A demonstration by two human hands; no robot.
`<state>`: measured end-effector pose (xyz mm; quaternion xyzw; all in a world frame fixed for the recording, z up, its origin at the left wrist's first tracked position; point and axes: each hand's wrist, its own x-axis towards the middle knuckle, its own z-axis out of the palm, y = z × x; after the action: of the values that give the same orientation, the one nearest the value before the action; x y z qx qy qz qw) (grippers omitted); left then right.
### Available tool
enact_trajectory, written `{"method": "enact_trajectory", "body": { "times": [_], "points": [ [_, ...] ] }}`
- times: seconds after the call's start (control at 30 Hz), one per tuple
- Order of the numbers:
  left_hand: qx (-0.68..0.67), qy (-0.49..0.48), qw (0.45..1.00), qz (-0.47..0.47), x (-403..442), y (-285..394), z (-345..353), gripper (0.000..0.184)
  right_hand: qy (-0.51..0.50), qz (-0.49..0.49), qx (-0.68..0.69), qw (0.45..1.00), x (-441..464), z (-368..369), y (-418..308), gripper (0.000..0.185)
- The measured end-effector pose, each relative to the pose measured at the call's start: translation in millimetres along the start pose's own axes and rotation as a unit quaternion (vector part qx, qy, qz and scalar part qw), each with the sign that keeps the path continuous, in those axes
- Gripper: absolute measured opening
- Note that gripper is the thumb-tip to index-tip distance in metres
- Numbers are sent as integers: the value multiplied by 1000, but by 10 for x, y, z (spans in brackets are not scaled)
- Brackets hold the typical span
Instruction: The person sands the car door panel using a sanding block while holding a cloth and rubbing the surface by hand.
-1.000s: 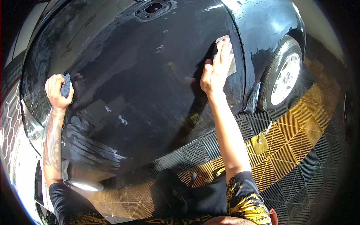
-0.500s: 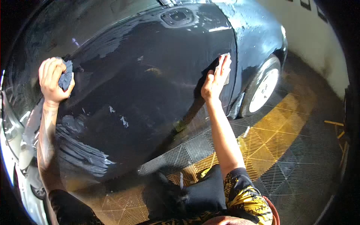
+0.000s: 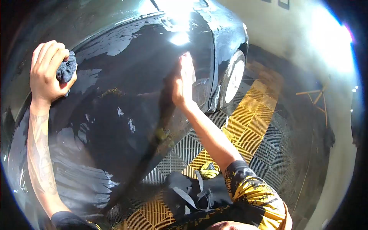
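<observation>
My left hand (image 3: 49,73) is closed around a bunched dark grey cloth (image 3: 66,69), held up at the left in front of the car. My right hand (image 3: 181,85) has its fingers straight and together, pointing up along the black car door (image 3: 134,88). A thin, pale flat piece (image 3: 193,76) shows along its right edge, held under the fingers; its exact kind is not clear. Wet, whitish streaks and smears mark the door's lower left and upper left. The door handle area (image 3: 174,23) is partly lost in glare.
The car's wheel (image 3: 234,76) stands to the right of the door. Yellow and dark grid tiles (image 3: 255,101) cover the floor. Near my legs lies a yellow-and-black item (image 3: 209,170). A thin yellow stand (image 3: 315,97) is by the pale wall (image 3: 291,34) at the right.
My right hand now appears further left on the door, away from its rear edge. The view has shifted right, bringing in a bright light. My left hand still grips the cloth.
</observation>
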<state>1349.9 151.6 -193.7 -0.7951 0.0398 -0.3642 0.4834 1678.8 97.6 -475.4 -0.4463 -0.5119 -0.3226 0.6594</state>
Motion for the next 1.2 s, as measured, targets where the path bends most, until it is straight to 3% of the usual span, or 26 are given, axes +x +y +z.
{"method": "enact_trajectory", "body": {
  "times": [0.07,0.13,0.17,0.23,0.27,0.3,0.37,0.43,0.57,0.67,0.73,0.77,0.83,0.87,0.9,1.0,1.07,1.17,1.2],
  "points": [
    [-9,8,1000,13,6,17,3,31,44,96,-117,987,248,82,248,66],
    [-2,-10,1000,4,15,10,-19,30,97,166,-121,974,595,67,787,60],
    [-1,-12,1000,6,18,10,-16,30,105,171,-121,972,680,28,642,60],
    [-2,-13,1000,8,35,21,-6,30,11,329,-43,943,773,-60,361,62],
    [-3,-14,1000,8,34,15,7,30,68,137,-112,982,502,166,398,64],
    [-4,-20,1000,12,41,15,10,30,36,137,-65,988,338,153,-82,66],
    [-4,-17,1000,25,41,12,15,30,2,97,-29,995,141,138,-374,70],
    [-3,-18,999,36,62,7,9,29,22,49,-92,994,197,184,5,70],
    [-3,-55,998,24,44,-52,6,27,74,186,-76,977,755,-39,656,61],
    [-17,-49,999,2,6,-70,25,26,64,129,-74,987,407,128,279,63],
    [9,-50,999,-3,-34,-47,27,25,-12,57,-2,998,69,51,9,65],
    [25,-50,998,-7,-41,-15,11,25,-26,89,-15,996,112,13,169,65],
    [46,-39,998,4,-14,16,5,26,84,40,-81,992,298,-13,721,56],
    [55,-29,998,11,15,57,3,26,109,56,-123,985,483,-118,847,54],
    [68,-22,997,11,33,78,9,28,-9,115,-155,981,620,-280,918,54],
    [76,-22,997,15,10,75,49,28,109,82,0,991,340,-48,857,55],
    [71,6,997,5,3,95,60,25,42,139,93,985,33,-8,263,57],
    [72,4,997,1,-16,97,51,24,45,106,60,992,-109,-19,362,57],
    [58,6,998,-4,-28,83,65,23,41,138,1,990,20,-11,568,58]
  ]
}}
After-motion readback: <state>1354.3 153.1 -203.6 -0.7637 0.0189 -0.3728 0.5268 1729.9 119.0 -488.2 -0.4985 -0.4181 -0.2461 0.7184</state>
